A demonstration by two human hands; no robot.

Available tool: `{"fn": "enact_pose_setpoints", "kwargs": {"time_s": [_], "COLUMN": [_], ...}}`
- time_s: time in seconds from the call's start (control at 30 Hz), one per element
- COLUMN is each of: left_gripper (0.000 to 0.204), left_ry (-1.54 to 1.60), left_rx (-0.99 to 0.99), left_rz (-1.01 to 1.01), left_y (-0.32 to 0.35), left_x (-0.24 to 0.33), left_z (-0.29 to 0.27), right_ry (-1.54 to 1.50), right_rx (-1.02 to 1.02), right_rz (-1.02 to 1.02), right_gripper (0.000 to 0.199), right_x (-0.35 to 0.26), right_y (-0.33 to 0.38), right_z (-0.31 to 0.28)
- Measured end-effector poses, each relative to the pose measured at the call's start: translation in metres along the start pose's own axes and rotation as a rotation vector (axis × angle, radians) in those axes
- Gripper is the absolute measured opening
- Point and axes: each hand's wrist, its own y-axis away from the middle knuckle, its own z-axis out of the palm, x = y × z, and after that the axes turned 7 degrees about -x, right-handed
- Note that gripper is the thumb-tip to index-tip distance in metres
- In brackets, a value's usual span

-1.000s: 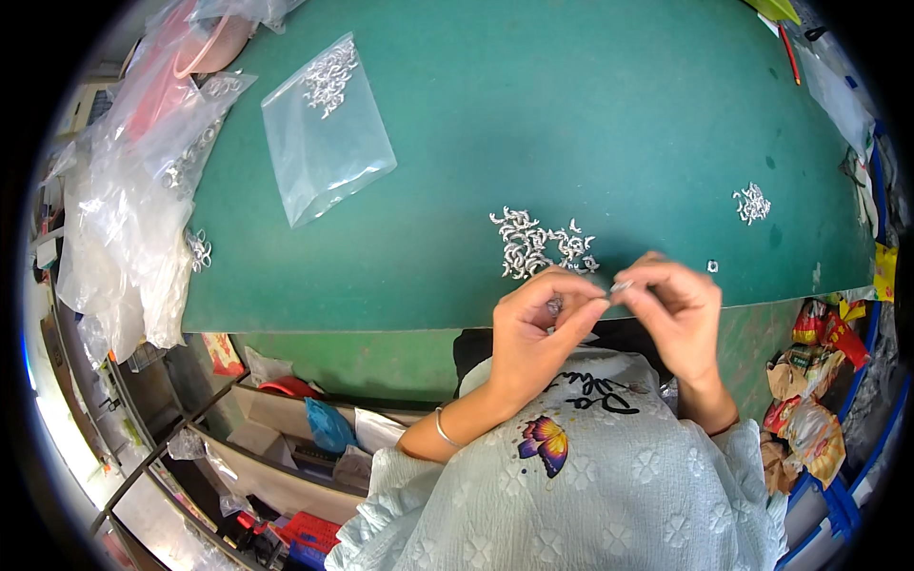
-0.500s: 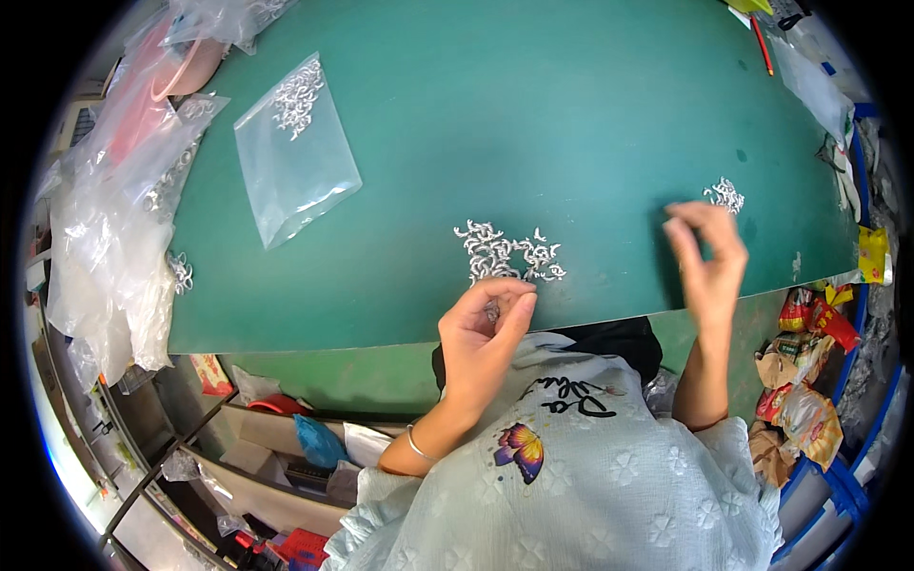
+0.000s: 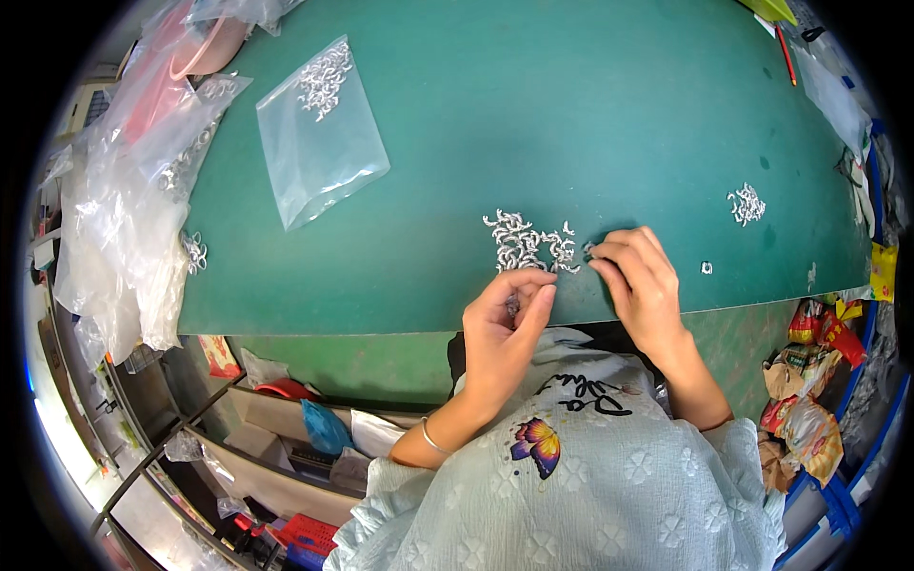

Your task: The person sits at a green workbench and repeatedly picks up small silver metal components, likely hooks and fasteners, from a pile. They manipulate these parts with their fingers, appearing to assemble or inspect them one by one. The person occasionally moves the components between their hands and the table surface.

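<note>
A loose pile of small silvery curved metal pieces (image 3: pixel 519 244) lies on the green table near its front edge. My left hand (image 3: pixel 506 319) is at the pile's near side, fingers curled, with some of the same pieces showing in its palm. Just right of the pile, my right hand (image 3: pixel 645 285) pinches a small silvery piece (image 3: pixel 588 249) between thumb and fingertips; its exact shape is partly hidden. One small squarish silvery piece (image 3: pixel 706 268) rests alone to the right of that hand. Farther right sits a smaller heap of silvery pieces (image 3: pixel 747 205).
A clear plastic bag (image 3: pixel 319 167) with more silvery pieces lies at the far left of the green table (image 3: pixel 533 105). Large plastic bags (image 3: pixel 124 228) and a pink basket (image 3: pixel 205 55) crowd the left edge. A red pencil (image 3: pixel 786 57) is at the far right.
My right hand has moved left, from beside the small right heap to the middle pile, and now pinches a piece. The lone piece shows where that hand was. My left hand stays by the pile.
</note>
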Motion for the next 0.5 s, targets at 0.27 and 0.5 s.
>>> {"fn": "enact_pose_setpoints", "kwargs": {"time_s": [0.27, 0.5], "left_gripper": [0.014, 0.021], "left_ry": [0.072, 0.081], "left_rx": [-0.074, -0.146], "left_rz": [-0.071, -0.01], "left_y": [0.001, -0.005], "left_x": [0.0, 0.0], "left_z": [0.004, 0.011], "right_ry": [-0.099, -0.842], "right_rx": [0.128, 0.034], "right_rz": [0.11, 0.529], "right_gripper": [0.016, 0.012], "right_x": [-0.001, -0.007], "right_y": [-0.001, 0.01], "right_z": [0.0, -0.009]}}
